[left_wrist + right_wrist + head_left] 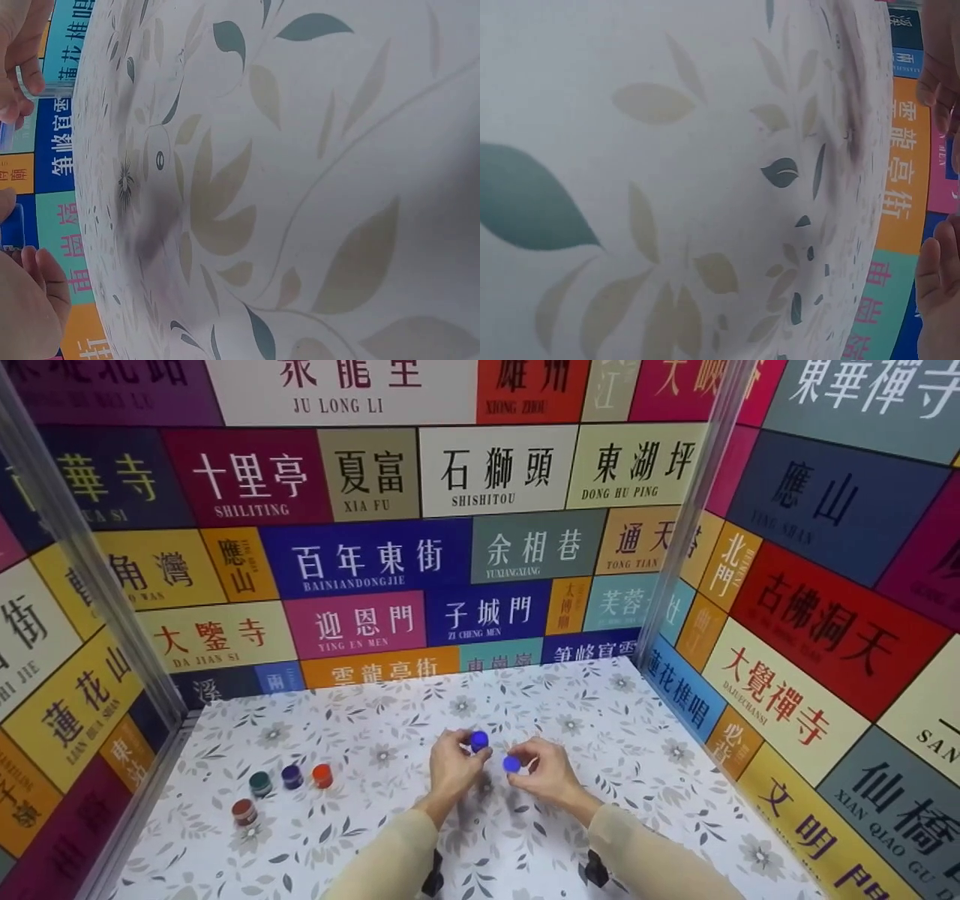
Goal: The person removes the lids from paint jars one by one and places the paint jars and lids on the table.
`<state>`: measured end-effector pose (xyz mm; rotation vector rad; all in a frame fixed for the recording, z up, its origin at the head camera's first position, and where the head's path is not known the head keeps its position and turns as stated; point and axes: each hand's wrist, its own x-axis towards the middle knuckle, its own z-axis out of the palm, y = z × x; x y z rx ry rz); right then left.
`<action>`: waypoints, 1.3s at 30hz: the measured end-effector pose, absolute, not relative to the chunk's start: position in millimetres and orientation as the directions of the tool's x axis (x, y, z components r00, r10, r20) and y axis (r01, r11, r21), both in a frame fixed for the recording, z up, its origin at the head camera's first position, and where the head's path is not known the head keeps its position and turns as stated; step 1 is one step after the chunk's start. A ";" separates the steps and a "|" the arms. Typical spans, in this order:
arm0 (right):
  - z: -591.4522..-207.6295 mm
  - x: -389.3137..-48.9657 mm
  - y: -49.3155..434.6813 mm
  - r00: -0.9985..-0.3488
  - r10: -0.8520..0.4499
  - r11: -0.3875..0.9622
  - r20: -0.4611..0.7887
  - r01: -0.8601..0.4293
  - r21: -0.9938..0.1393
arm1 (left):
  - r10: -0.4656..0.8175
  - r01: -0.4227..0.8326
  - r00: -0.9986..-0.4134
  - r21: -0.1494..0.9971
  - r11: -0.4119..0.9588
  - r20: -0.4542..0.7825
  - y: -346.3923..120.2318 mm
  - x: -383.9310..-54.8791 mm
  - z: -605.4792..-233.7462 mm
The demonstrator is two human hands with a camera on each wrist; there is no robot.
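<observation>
My left hand [454, 765] pinches a small blue paint jar [479, 740] between thumb and fingers, held above the table. Just to its right, my right hand [551, 772] pinches a round blue lid [511, 764] by its edge. Jar and lid are apart, with a short gap between the two hands. In the left wrist view both hands show only at the left edge, and part of the blue jar [13, 229] appears there. The right wrist view catches just the fingers at its right edge.
On the left of the floral-covered table [360, 840] stand several small paint jars: a brown one [244, 811], a green one [260, 784], a purple one [292, 776] and an orange one [322, 775]. Sign-covered walls [375, 562] border the table's back and sides.
</observation>
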<state>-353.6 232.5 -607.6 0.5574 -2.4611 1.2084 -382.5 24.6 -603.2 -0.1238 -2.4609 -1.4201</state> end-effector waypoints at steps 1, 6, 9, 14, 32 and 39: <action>-608.7 -352.9 232.8 -0.868 -0.195 0.565 0.456 -0.479 -0.672 | -0.070 0.220 -0.953 0.834 0.506 0.294 25.3 -383.2 -603.7; -613.5 -349.6 233.8 -0.885 -0.205 0.569 0.418 -0.455 -0.685 | -0.068 0.216 -0.955 0.836 0.504 0.288 29.2 -388.2 -604.4; -616.3 -348.4 234.3 -0.892 -0.212 0.576 0.400 -0.445 -0.686 | -0.075 0.204 -0.957 0.836 0.510 0.279 31.6 -391.9 -603.4; -620.7 -347.6 236.1 -0.904 -0.222 0.577 0.367 -0.425 -0.697 | -0.077 0.181 -0.963 0.832 0.524 0.258 35.9 -397.5 -602.9; -624.4 -343.8 239.5 -0.950 -0.217 0.630 0.226 -0.313 -0.711 | -0.062 0.102 -0.984 0.803 0.587 0.170 49.1 -401.6 -612.6; -626.0 -340.9 238.6 -0.944 -0.251 0.677 0.216 -0.330 -0.658 | -0.015 0.156 -0.979 0.789 0.595 0.204 50.5 -411.6 -633.8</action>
